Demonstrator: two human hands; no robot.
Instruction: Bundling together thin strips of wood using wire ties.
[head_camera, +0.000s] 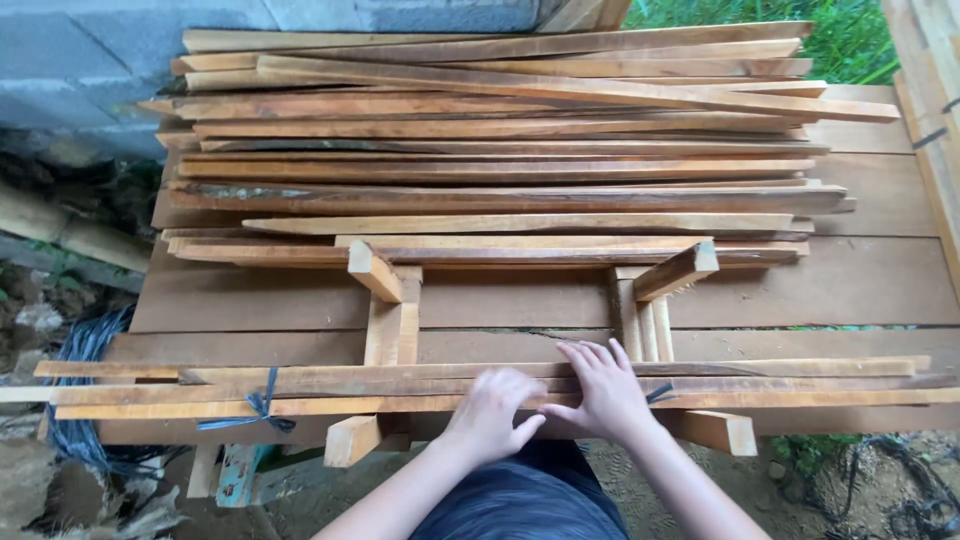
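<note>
A bundle of long thin wooden slats (760, 385) lies across the near edge of a plank workbench (860, 290). My left hand (492, 412) rests on the slats near their middle with fingers curled against them. Right beside it, my right hand (600, 390) lies flat on the same slats, fingers spread. Neither hand lifts anything. The slats rest on two short angled wooden blocks (375, 272), the other block (678, 270) to the right. A dark blue strap (262, 405) ties the bundle at the left.
A big pile of long slats (500, 140) fills the back of the bench. A grey block wall (90, 60) stands behind left, grass (850, 40) behind right. More planks (935, 130) lean at the right. Coiled dark cable (75, 400) lies on the ground at left.
</note>
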